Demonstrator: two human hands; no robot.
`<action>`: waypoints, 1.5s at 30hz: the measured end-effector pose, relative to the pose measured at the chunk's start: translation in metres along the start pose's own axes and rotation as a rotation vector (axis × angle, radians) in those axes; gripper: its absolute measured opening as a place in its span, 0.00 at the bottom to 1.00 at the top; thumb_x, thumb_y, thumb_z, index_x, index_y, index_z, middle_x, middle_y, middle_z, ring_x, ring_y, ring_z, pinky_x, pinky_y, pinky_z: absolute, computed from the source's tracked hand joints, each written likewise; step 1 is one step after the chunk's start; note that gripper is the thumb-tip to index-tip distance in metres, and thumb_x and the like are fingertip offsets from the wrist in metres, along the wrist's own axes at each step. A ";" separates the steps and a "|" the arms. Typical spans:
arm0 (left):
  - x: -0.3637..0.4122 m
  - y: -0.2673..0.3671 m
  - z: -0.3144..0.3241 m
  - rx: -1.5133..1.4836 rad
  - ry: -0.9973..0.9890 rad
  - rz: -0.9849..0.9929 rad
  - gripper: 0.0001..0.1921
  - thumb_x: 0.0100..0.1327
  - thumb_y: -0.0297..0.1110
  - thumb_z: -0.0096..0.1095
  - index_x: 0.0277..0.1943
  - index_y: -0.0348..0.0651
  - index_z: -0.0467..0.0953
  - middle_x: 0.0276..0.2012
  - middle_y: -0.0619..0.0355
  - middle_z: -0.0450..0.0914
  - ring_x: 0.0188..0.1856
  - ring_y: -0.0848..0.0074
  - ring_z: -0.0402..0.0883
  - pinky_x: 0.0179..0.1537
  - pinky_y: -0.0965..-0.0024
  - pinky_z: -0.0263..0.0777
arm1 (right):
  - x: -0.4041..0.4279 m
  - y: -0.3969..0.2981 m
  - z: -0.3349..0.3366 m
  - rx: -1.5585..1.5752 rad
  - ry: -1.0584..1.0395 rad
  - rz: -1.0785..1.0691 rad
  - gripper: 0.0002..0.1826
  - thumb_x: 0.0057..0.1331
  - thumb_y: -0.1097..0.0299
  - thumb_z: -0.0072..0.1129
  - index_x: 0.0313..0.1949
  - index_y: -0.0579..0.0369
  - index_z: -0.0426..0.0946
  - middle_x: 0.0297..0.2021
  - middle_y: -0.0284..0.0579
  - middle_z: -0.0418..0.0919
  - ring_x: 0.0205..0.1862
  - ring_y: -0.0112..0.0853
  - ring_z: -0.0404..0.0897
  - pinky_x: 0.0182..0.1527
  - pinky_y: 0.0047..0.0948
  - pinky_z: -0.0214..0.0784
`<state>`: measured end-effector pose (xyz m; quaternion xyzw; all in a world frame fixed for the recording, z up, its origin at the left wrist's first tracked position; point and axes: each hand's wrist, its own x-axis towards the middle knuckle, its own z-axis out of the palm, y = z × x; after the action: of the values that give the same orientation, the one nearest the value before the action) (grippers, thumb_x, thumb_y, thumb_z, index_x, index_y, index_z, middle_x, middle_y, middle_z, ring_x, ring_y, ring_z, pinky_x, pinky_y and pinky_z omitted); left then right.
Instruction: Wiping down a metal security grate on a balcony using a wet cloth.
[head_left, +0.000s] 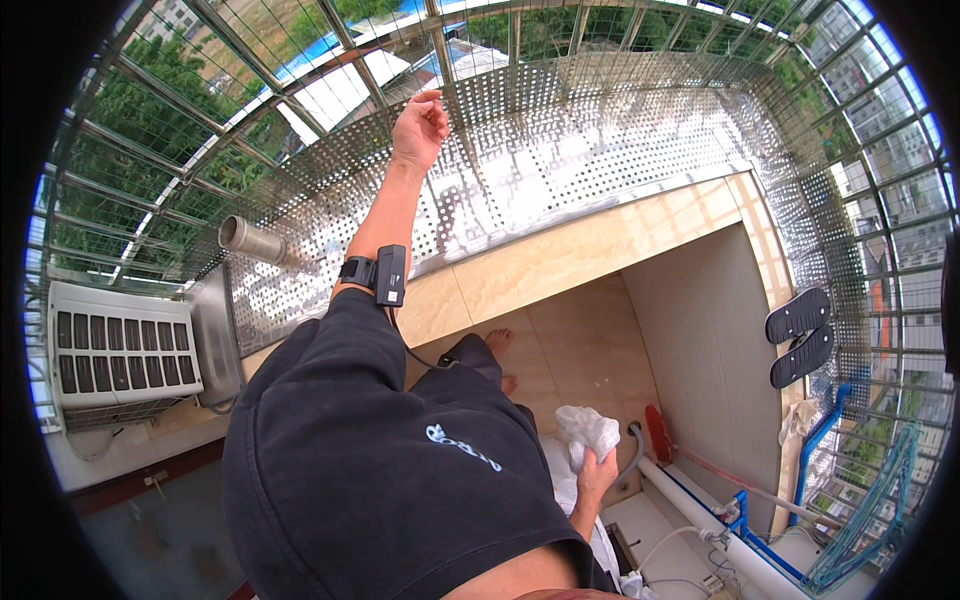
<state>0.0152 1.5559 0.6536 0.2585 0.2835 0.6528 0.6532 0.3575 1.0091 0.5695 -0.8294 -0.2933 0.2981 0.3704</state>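
Note:
My left hand (422, 129) is stretched out over the perforated metal sheet (517, 172) of the window ledge, near the barred grille. Its fingers are loosely curled and slightly apart, and nothing shows in them. A black device on a strap sits around the left forearm. Low on the right, my right hand (597, 474) grips a bunched whitish cloth (587, 431) with a mesh-like texture. Beside that hand is a white plastic bag (559, 469), partly hidden by my dark shirt. My bare feet (500, 341) show on the tiled floor, beyond the shirt.
An air-conditioner outdoor unit (124, 349) stands at the left, near a short pipe (252, 240). Black slippers (800, 337) lie on the right ledge. A rag (799, 420), blue pipes (810, 457), teal hangers (862, 517), a white pipe (701, 510) and a red-ended pole (658, 433) are at the lower right.

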 end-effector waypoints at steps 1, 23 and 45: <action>0.003 0.003 0.002 0.047 0.014 0.026 0.11 0.64 0.35 0.50 0.44 0.40 0.76 0.19 0.63 0.68 0.24 0.76 0.68 0.26 0.72 0.62 | -0.001 0.001 0.000 -0.017 -0.008 0.003 0.18 0.56 0.73 0.58 0.48 0.62 0.76 0.39 0.54 0.83 0.42 0.43 0.83 0.47 0.37 0.71; -0.071 -0.071 0.065 -0.313 -0.326 -0.444 0.38 0.69 0.66 0.36 0.52 0.34 0.76 0.11 0.69 0.48 0.18 0.80 0.51 0.31 0.71 0.59 | 0.184 -0.323 0.123 -0.656 -0.231 -0.847 0.17 0.57 0.64 0.66 0.44 0.57 0.76 0.45 0.50 0.80 0.45 0.45 0.79 0.44 0.35 0.72; -0.024 -0.071 0.025 0.099 0.146 -0.389 0.32 0.73 0.60 0.30 0.56 0.39 0.72 0.28 0.63 0.79 0.26 0.83 0.76 0.32 0.76 0.70 | 0.235 -0.462 0.252 0.474 -0.685 -0.282 0.09 0.70 0.67 0.56 0.40 0.62 0.75 0.31 0.39 0.79 0.29 0.22 0.76 0.30 0.22 0.75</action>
<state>0.0833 1.5315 0.6213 0.1826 0.4062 0.5168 0.7311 0.2081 1.5420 0.7315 -0.5265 -0.4332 0.5615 0.4689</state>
